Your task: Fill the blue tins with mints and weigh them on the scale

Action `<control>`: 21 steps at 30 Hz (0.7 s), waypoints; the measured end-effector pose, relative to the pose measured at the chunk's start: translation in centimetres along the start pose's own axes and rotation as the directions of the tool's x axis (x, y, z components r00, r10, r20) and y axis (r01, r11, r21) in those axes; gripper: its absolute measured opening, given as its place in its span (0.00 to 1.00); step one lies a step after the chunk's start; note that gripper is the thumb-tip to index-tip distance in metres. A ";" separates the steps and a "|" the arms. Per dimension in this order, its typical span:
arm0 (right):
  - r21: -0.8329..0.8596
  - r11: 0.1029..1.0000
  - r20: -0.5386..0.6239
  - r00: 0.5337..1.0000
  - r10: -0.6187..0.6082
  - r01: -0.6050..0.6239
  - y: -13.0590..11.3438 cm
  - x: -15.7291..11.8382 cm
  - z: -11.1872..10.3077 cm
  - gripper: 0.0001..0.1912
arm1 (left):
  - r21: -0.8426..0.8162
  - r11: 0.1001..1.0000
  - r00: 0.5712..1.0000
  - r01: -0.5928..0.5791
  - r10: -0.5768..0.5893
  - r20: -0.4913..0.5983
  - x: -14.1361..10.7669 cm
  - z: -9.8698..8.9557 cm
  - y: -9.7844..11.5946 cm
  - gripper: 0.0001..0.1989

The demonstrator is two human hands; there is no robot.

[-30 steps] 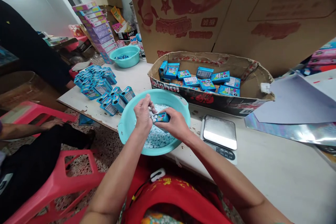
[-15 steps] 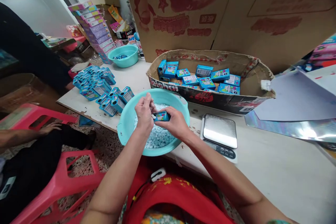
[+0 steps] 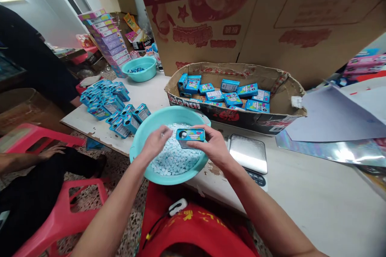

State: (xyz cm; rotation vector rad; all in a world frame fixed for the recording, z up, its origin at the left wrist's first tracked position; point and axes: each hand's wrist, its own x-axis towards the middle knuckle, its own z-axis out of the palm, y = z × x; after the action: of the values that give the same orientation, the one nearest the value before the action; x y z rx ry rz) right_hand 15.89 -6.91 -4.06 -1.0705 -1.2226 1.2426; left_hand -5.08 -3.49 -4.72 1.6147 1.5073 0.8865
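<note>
My right hand (image 3: 215, 144) is closed around a small blue candy box (image 3: 197, 134) above the turquoise basin (image 3: 138, 140). A round opening in the end of the box faces me, with something white visible inside it. My left hand (image 3: 155, 142) hovers over the basin, to the left of the box and apart from it. Its fingers look bent but are smeared by motion, so I cannot tell whether they hold anything. Small pale-blue candies (image 3: 173, 160) cover the basin's bottom.
Behind the basin a cut-down carton (image 3: 280, 116) holds several blue boxes. A digital scale (image 3: 249, 154) stands right. More blue boxes (image 3: 105, 98) crowd the table's left, near a second turquoise basin (image 3: 147, 74). A seated person's hand (image 3: 52, 151) rests beside red stools (image 3: 57, 213).
My left hand has moved away from the box opening, to the left and down. The box has turned, so its round opening now shows. The view has shifted slightly.
</note>
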 end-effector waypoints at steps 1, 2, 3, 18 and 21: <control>-0.007 1.000 -0.013 1.000 -0.015 0.015 -0.4 -0.3 -0.5 0.23 | 0.258 0.966 0.991 -0.010 -0.024 0.128 -0.2 -0.3 -1.2 0.17; -0.011 1.000 -0.026 0.999 -0.028 0.028 -0.9 -0.6 -1.1 0.23 | 0.467 0.883 0.974 -0.039 -0.072 0.217 -0.4 -0.4 -2.3 0.19; -0.007 0.999 -0.048 0.998 -0.037 0.037 -1.4 -0.9 -1.9 0.23 | 0.610 0.789 0.954 -0.071 -0.125 0.273 -0.6 -0.4 -3.2 0.23; -0.417 0.909 -0.521 0.817 -0.247 0.009 4.7 -5.3 -15.6 0.36 | 0.589 0.798 0.711 -0.132 -0.338 0.617 -2.7 3.6 -0.1 0.31; -0.583 0.805 -0.523 0.709 -0.472 0.106 1.6 -3.3 -17.9 0.29 | 0.539 0.834 0.714 -0.120 -0.305 0.631 -2.3 3.7 0.0 0.23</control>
State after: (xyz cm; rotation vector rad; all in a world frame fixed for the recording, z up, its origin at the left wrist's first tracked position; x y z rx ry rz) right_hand 33.75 -8.95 -7.35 -1.4572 -1.1183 0.1956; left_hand -1.97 -5.99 -6.49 1.9313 1.2977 -0.2989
